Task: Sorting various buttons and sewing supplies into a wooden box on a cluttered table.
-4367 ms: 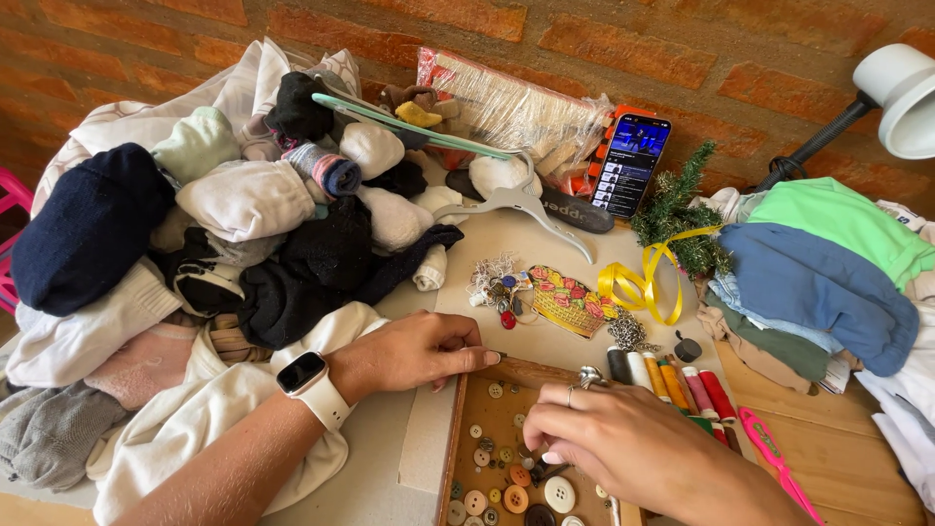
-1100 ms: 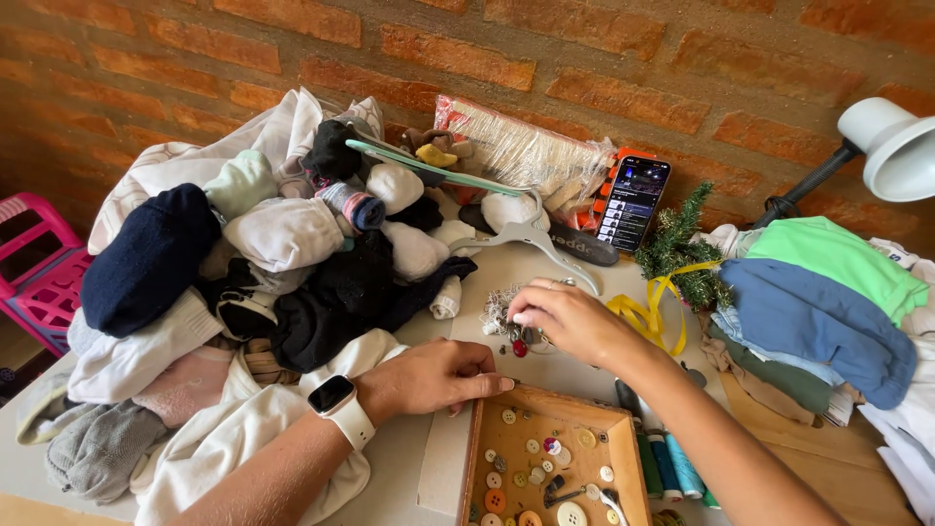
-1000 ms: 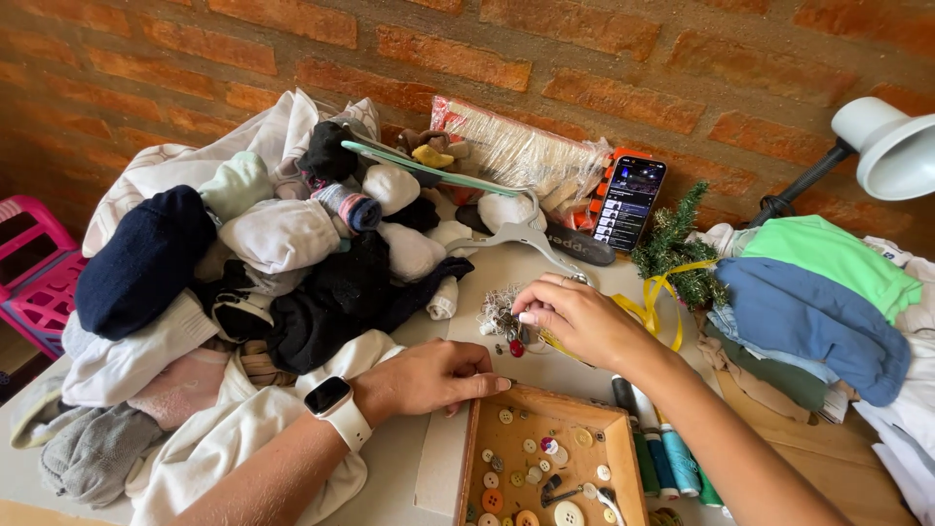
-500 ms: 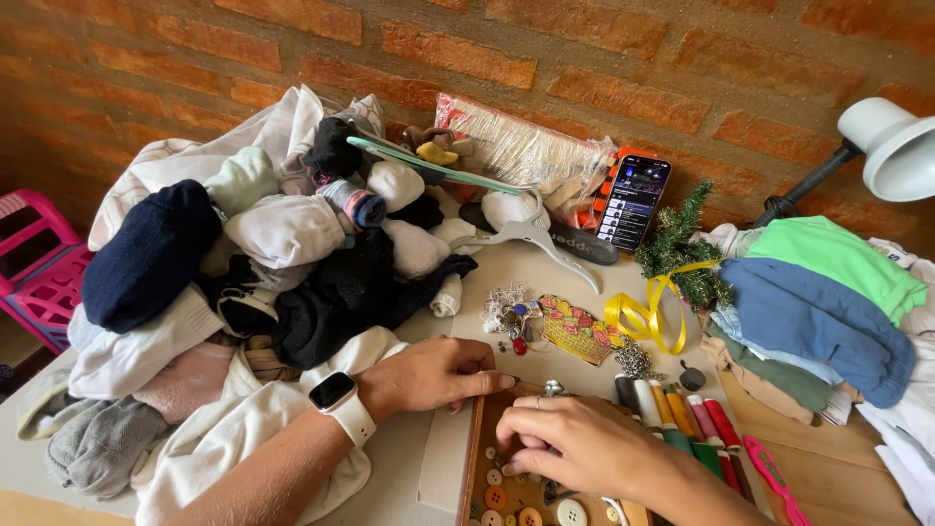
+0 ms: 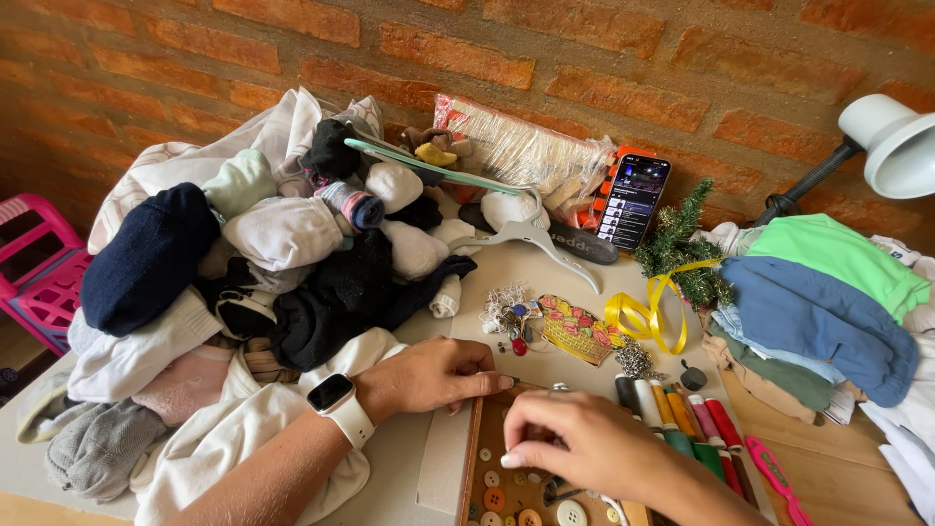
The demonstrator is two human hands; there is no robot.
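Head view: right hand (image 5: 584,450) pinched over button box (image 5: 506,487), contents unclear; left hand (image 5: 429,375) flat, empty, box best steadied.

Red brick wall (image 5: 604,58), navy garment (image 5: 146,258), green shirt (image 5: 842,258), yellow ribbon (image 5: 648,317), white lamp (image 5: 896,141)

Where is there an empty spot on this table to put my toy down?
Bare tabletop shows between the white plastic hanger and the coiled yellow ribbon, and a strip beside the wooden button box, under the left hand. The heap of socks and clothes crowds the left.
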